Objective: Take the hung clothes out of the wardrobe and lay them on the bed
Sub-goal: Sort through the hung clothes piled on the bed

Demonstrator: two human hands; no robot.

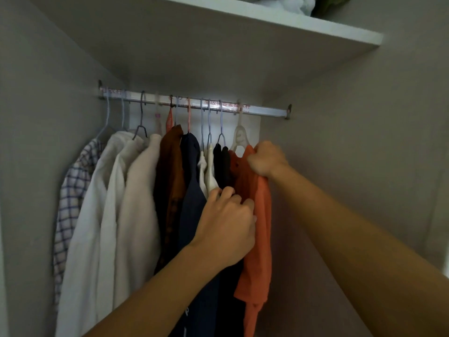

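Note:
Several garments hang on a metal rail (262, 109) inside the wardrobe. Rightmost is an orange shirt (261, 229) on a pale plastic hanger (241, 135). My right hand (266, 159) grips the orange shirt at its shoulder, just under the hanger. My left hand (228, 222) is lower, its fingers curled into the fabric between the orange shirt and a black garment (222, 164). To the left hang a navy shirt (192, 181), a brown shirt (170, 171), white and cream shirts (136, 190) and a checked shirt (73, 190). The bed is out of sight.
A white shelf (315, 27) runs above the rail with bundled fabric (296, 3) on top. The wardrobe's grey side wall (364, 147) stands close on the right, another wall on the left. A stretch of rail right of the orange shirt carries no hangers.

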